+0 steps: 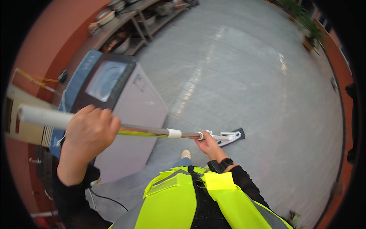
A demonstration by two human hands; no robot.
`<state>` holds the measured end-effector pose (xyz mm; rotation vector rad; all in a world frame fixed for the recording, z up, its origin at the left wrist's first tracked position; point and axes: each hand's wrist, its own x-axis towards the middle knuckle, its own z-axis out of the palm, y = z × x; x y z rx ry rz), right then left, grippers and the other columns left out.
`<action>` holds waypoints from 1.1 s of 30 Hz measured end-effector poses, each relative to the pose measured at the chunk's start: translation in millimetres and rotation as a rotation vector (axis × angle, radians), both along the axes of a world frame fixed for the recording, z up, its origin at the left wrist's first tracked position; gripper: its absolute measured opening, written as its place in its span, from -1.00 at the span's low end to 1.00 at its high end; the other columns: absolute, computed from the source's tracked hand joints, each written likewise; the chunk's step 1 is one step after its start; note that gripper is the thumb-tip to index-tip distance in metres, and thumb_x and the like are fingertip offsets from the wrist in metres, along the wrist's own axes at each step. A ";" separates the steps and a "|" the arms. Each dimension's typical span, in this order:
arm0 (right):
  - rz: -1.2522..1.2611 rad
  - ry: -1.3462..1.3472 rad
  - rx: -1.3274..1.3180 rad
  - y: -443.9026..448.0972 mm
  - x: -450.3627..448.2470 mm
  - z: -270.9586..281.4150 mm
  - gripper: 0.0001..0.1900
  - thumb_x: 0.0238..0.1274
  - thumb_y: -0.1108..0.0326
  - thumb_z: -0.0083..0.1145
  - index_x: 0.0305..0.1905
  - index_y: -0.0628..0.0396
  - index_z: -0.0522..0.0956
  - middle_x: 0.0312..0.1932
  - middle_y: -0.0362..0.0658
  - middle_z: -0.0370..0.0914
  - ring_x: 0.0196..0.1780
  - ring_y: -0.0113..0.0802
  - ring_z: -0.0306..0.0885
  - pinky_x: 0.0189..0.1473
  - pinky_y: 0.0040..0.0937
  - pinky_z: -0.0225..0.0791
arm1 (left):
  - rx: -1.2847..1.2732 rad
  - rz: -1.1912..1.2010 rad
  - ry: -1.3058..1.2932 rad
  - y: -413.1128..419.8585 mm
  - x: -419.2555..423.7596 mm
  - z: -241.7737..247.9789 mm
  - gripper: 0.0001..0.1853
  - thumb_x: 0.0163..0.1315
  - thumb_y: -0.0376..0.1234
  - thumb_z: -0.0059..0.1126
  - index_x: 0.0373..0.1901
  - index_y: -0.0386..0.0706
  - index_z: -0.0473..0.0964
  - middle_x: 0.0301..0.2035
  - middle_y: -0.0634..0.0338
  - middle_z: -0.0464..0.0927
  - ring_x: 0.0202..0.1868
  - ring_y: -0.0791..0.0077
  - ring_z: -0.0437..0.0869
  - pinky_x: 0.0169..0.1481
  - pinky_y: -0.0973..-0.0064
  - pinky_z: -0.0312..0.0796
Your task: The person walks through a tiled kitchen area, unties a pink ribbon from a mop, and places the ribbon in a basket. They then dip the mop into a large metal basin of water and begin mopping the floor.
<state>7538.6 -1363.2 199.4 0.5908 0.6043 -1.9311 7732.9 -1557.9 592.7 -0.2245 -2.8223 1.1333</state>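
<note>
My left hand (91,130) is closed around the pale upper grip of a mop's metal pole (145,131), beside the washing machine. Lower on the same pole, past a white collar, my right hand (208,144) holds the shaft near the mop head, its fingers bent round it. The flat mop head (232,138), a white frame with a dark edge, lies at the grey floor just beyond my right hand. A dark device is strapped to my right wrist.
A top-loading washing machine (130,123) stands close on the left. Behind it a metal shelf rack (125,21) holds bowls and pans. Potted plants (310,43) stand at the far right along a red wall base. A black cable (110,198) runs over the floor near the machine.
</note>
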 end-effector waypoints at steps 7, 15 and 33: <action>0.328 0.455 0.259 7.0 -38.4 1.1 -0.72 0.12 0.36 0.08 -0.07 0.18 0.37 -0.32 -0.07 0.51 -0.28 -0.32 0.55 -0.27 -0.41 0.47 | -0.013 0.006 -0.068 -105.0 -33.2 -19.4 -0.90 -0.08 -0.35 0.09 -0.68 -0.08 0.40 -0.69 0.28 0.40 -0.59 0.44 0.53 -0.44 0.56 0.35; 0.006 0.309 0.960 196.9 -40.4 -24.1 -0.87 0.13 0.30 -0.03 -0.31 0.11 0.43 -0.41 -0.14 0.51 -0.33 -0.31 0.54 -0.33 -0.48 0.45 | 0.146 0.178 -0.091 -252.3 -83.5 -81.7 -0.94 -0.11 -0.38 0.13 -0.66 -0.07 0.46 -0.61 0.23 0.47 -0.45 0.31 0.58 -0.32 0.42 0.36; -0.262 -0.076 1.196 374.7 141.0 2.0 -0.89 0.13 0.42 -0.07 -0.26 0.20 0.40 -0.46 -0.05 0.50 -0.47 -0.24 0.54 -0.45 -0.32 0.46 | 0.190 0.316 0.051 -355.7 -70.6 -159.9 -0.69 -0.23 -0.49 0.10 -0.34 -0.17 0.40 -0.34 0.07 0.39 -0.12 0.13 0.40 0.25 0.09 0.04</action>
